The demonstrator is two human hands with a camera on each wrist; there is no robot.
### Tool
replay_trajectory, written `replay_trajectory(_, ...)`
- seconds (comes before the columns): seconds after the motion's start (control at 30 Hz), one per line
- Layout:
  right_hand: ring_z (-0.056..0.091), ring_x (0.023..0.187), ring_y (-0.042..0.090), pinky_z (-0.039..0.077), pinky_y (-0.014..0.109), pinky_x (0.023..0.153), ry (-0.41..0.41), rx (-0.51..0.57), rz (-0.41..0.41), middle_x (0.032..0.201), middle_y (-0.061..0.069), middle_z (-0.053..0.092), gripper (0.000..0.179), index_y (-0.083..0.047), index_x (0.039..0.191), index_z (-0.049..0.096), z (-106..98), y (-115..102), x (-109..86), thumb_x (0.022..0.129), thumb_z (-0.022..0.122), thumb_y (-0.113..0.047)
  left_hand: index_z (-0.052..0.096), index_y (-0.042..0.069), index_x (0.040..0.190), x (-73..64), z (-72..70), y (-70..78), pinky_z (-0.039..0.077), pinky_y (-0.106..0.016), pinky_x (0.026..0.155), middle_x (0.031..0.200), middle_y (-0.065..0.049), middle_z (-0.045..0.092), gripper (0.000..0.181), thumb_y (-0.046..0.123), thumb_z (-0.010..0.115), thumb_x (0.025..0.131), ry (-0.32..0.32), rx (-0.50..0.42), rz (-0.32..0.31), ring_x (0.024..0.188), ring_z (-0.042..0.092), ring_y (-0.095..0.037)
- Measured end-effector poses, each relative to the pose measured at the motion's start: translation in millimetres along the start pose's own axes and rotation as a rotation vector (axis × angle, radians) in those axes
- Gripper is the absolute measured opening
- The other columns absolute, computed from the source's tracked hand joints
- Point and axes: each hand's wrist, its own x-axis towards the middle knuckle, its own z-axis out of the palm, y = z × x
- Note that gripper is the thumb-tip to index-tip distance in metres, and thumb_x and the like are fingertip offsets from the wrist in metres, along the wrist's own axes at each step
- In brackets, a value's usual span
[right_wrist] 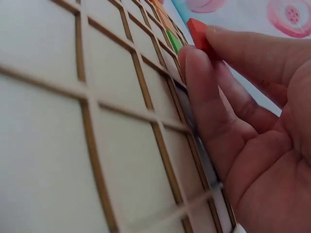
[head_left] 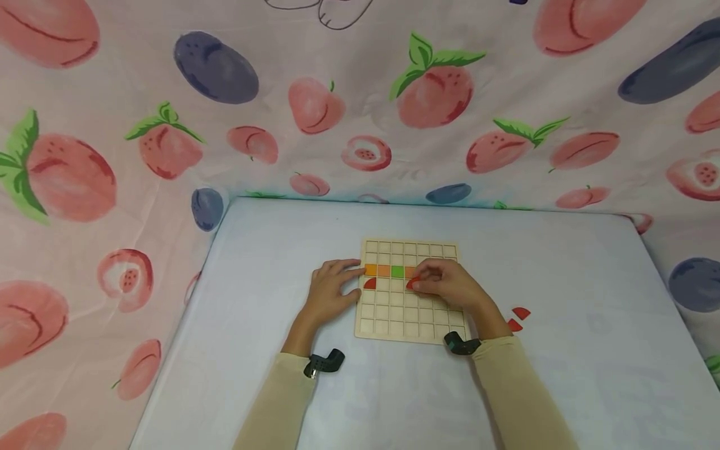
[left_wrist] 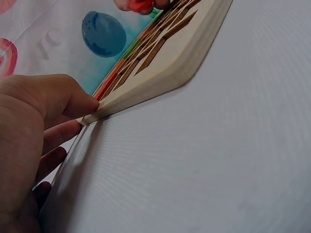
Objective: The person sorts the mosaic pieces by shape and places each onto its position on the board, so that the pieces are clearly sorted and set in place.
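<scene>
A wooden grid board lies on the table between the two hands. My right hand is over the board and pinches a red quarter-circle tile between thumb and fingertips, close over the grid. At the board's left edge rests my left hand, its fingers extended and its thumb tip against the side. One row holds a yellow-orange tile, an orange tile, a green tile and another orange tile partly behind the right hand. Below the first sits a red quarter-circle piece.
Two loose red quarter-circle tiles, one farther back and one nearer, lie on the white tabletop beside the right wrist. A fruit-printed cloth hangs behind and to the sides. Dark wrist cameras sit by both sleeves.
</scene>
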Motion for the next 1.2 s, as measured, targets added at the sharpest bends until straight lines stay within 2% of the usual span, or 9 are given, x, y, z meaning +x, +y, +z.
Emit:
replay_trajectory(0.13, 0.069, 0.081, 0.019, 0.059, 0.027, 0.076, 0.008, 0.026, -0.009, 0.097, 0.012, 0.071, 0.019, -0.006, 0.107, 0.072, 9.1, 0.8, 6.2, 0.09, 0.077, -0.013, 0.069, 0.023, 0.134, 0.0, 0.2, -0.3, 0.034, -0.05, 0.105, 0.147, 0.006, 0.058, 0.046, 0.026, 0.067, 0.088, 0.0, -0.005, -0.003, 0.135, 0.046, -0.023)
replay_trajectory(0.43, 0.07, 0.072, 0.024, 0.061, 0.034, 0.066, 0.029, 0.094, 0.046, 0.095, 0.012, 0.072, 0.021, -0.006, 0.105, 0.072, 31.2, -10.8, 16.7, 0.089, 0.079, -0.017, 0.069, 0.023, 0.134, -0.5, -0.4, -0.2, 0.035, -0.05, 0.104, 0.147, 0.005, 0.057, 0.046, 0.026, 0.067, 0.088, -0.005, -0.001, -0.01, 0.136, 0.046, -0.023)
replay_trajectory(0.77, 0.068, 0.067, 0.02, 0.06, 0.031, 0.064, 0.061, 0.116, 0.073, 0.088, 0.009, 0.074, 0.016, -0.008, 0.101, 0.075, 41.5, -11.6, 28.8, 0.089, 0.079, -0.017, 0.068, 0.023, 0.135, -0.3, -1.2, 1.2, 0.034, -0.05, 0.106, 0.148, 0.007, 0.057, 0.047, 0.027, 0.067, 0.088, -0.01, -0.001, -0.011, 0.136, 0.045, -0.022)
replay_trajectory(0.97, 0.063, 0.062, 0.016, 0.054, 0.027, 0.06, 0.056, 0.082, 0.081, 0.084, 0.006, 0.074, 0.016, -0.01, 0.098, 0.076, 42.7, -7.7, 32.3, 0.086, 0.081, -0.019, 0.069, 0.023, 0.134, -0.9, 0.0, 0.1, 0.033, -0.049, 0.105, 0.147, 0.007, 0.057, 0.047, 0.027, 0.067, 0.088, -0.001, 0.002, -0.013, 0.135, 0.046, -0.021)
replay_trajectory(1.2, 0.066, 0.061, 0.018, 0.056, 0.03, 0.06, 0.066, 0.006, 0.062, 0.083, 0.004, 0.075, 0.012, -0.015, 0.095, 0.078, 44.2, -8.0, 32.0, 0.086, 0.082, -0.022, 0.068, 0.023, 0.135, -1.1, -0.6, 0.6, 0.033, -0.05, 0.105, 0.148, 0.006, 0.057, 0.047, 0.027, 0.067, 0.088, -0.006, 0.005, -0.009, 0.136, 0.045, -0.022)
